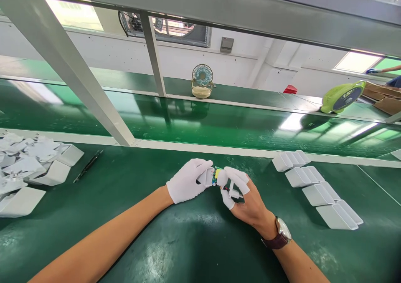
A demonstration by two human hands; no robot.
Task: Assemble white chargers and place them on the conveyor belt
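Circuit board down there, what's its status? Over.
Left hand gripping white casing. Right hand holding white part. Circuit board between both hands. Dark pen-like tool off left, out of the way.

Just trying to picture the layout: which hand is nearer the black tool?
Left. The left hand is to the right of the black tool, not touching it; the right hand is farther right, past the left.

On the table [134, 187], parts [25, 157] are lying heaped at left, a thin tool [88, 166] just beside them; cases [317, 194] are standing at right. Between left hand [188, 182] and right hand [247, 195], a circuit board [216, 175] is sitting. Behind the belt [219, 122], two fans [202, 75] are standing on a shelf [250, 94].
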